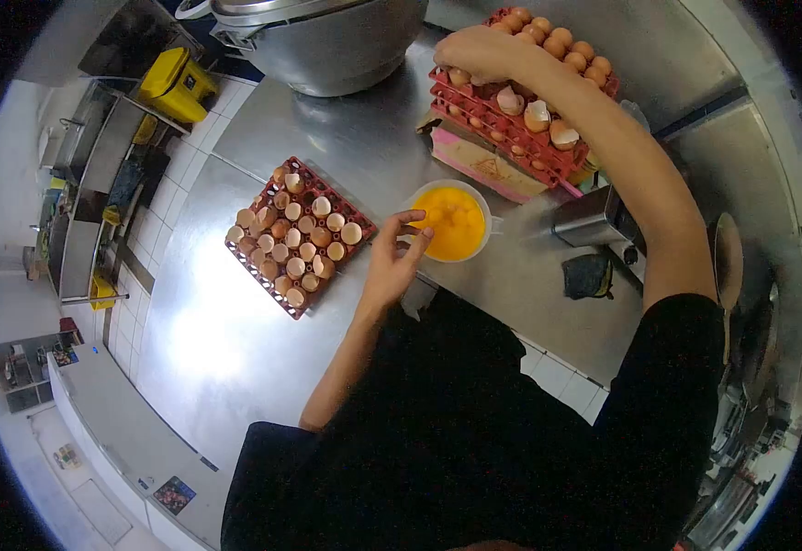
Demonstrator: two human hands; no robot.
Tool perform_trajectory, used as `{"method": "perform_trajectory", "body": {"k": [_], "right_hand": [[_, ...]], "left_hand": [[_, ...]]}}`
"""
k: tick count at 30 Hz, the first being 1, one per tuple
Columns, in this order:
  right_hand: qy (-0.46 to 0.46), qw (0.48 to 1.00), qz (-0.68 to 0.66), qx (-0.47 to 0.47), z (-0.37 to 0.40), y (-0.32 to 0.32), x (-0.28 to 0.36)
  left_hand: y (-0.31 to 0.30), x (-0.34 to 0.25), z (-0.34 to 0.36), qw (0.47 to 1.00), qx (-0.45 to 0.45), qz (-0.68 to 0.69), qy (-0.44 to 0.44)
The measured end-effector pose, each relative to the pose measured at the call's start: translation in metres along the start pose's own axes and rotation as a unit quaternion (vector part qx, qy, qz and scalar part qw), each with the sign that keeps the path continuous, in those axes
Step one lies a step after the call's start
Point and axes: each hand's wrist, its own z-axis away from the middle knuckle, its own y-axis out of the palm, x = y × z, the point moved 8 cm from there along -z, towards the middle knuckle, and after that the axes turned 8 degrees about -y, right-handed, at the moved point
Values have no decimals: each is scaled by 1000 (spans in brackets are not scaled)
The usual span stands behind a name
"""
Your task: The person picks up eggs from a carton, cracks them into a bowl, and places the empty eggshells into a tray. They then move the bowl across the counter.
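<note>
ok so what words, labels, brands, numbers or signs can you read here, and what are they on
No text can be read anywhere in this view.
Pink box: markings on its side, too blurred to read.
Larger dark sticker on the white cabinet: any wording is too small to read.
Smaller dark sticker on the cabinet: also too small.

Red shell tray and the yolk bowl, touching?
Apart. The head view shows a strip of bare metal counter between the right edge of the shell tray and the yolk bowl.
</note>
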Motion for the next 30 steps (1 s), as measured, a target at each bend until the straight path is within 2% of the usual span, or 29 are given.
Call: {"method": "perform_trajectory", "body": {"k": [1, 3, 4, 6, 10, 12, 13, 15, 22, 25, 28, 30], "right_hand": [[-1, 1000, 2, -1, -1, -14, 7], [60, 990, -39, 118, -1, -17, 10], [61, 991, -36, 116, -3, -8, 1], [-4, 995, -25, 93, -9, 18, -7], [-36, 998, -8, 56, 2, 19, -8], [-110, 992, -2, -66, 9, -4, 9], [-111, 992, -1, -66, 9, -7, 12], [-41, 998, 3, 44, 7, 6, 4], [-59, 998, 13, 22, 8, 6, 6], [-40, 998, 4, 52, 4, 6, 2], [-36, 999, -3, 17, 12, -7, 11], [8, 999, -25, -44, 21, -22, 7]], "left_hand": [[0, 0, 0, 1000, -1, -5, 10], [0, 0, 0, 1000, -3, -11, 22], [1, 0, 0, 1000, -2, -7, 25], [1, -2, -1, 999, -3, -4, 32], [1, -3, 0, 999, -11, -10, 30], [1, -5, 1, 999, -9, -5, 39], [2, -4, 1, 999, -10, -7, 35], [1, -3, 1, 999, -12, -10, 31], [1, -5, 5, 999, -12, -13, 31], [2, -8, 5, 1000, 0, -15, 21], [1, -7, 5, 1000, 9, -19, 14], [1, -5, 7, 1000, 6, -20, 12]]}}
